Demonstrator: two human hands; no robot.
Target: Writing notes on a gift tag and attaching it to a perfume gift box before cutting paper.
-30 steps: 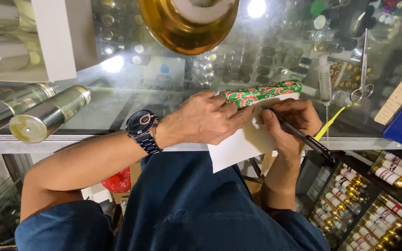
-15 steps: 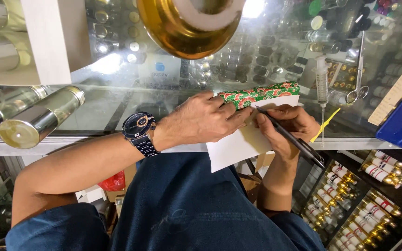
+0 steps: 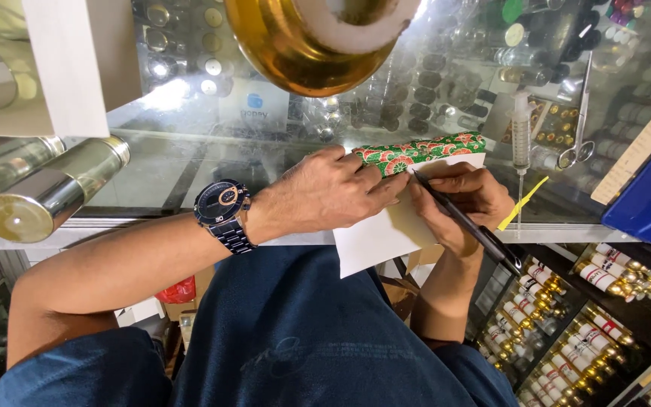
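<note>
Green-red floral box [image 3: 416,153] — white paper [image 3: 374,237].

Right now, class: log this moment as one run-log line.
left hand: pressing white paper on glass counter | right hand: holding black pen, tip on paper | beside: green patterned box

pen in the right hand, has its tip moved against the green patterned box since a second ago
No. The pen tip sits at the same spot, just under the green patterned box, held by the right hand.

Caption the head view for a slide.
Left hand steadies a white paper sheet while right hand writes with a black pen.
</note>
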